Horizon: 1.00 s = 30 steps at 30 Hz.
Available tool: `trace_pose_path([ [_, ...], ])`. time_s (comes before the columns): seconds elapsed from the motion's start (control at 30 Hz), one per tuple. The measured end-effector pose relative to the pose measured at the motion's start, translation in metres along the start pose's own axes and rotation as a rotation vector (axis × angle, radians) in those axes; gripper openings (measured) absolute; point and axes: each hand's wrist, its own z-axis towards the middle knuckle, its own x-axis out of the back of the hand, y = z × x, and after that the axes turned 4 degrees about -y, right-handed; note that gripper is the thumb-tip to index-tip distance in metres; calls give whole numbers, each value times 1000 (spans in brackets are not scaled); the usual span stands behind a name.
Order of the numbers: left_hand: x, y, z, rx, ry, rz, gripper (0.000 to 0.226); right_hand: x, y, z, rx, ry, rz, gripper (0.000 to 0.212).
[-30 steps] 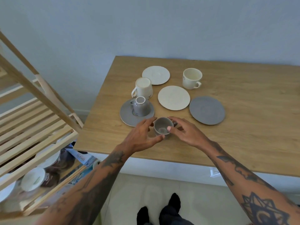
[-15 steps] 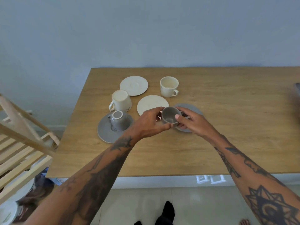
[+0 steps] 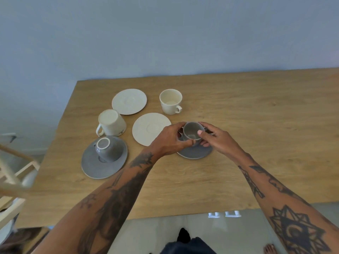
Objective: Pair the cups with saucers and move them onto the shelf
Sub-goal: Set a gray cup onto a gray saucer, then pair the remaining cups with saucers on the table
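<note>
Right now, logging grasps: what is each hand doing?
Left hand: closed on the grey cup.
Right hand: closed on the same grey cup, above the grey saucer.

Bare tattooed forearms, dark trousers, barefoot

The wooden shelf [image 3: 12, 182] is cut off by the left edge and blurred, so its boards and whatever rests on them cannot be made out. The counter [image 3: 256, 143] runs out of the right edge, and the grey saucer [image 3: 194, 154] is largely covered by both hands, only its near rim showing. Whether the grey cup [image 3: 192, 132] touches that saucer cannot be told, and its handle is hidden behind the fingers [image 3: 201, 133] of the right hand.
</note>
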Motion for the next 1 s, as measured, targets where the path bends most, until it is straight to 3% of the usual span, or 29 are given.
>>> trace_pose_path([
  [0.2, 2, 3, -6, 55, -46, 27, 75, 0, 11, 1, -7, -17, 54, 51],
  [0.3, 28, -2, -29, 109, 37, 114, 70, 3, 6, -2, -34, 9, 8, 57],
  [0.4, 69, -24, -83, 107, 359, 187, 44, 3, -6, -12, 16, 298, -261, 59],
  [0.47, 97, -44, -122, 134, 534, 326, 48, -7, -23, -22, 227, 557, -311, 53],
  [0.53, 119, -63, -143, 235, 486, 491, 64, -27, -49, -24, 427, 674, -321, 41],
  [0.6, 130, -79, -148, 367, 284, 542, 76, -60, -70, -18, 513, 609, -325, 27],
  [0.7, 133, -100, -151, 393, 149, 447, 82, -126, -91, -6, 401, 258, -285, 25],
  [0.77, 136, -111, -149, 334, 167, 397, 81, -168, -92, 3, 264, 43, -276, 28],
  [0.87, 146, -122, -150, 260, 227, 236, 74, -210, -89, 10, 147, -27, -182, 30],
  [1.0, 160, -125, -161, 379, 354, -397, 63, -228, -97, 15, -41, -38, 180, 21],
])
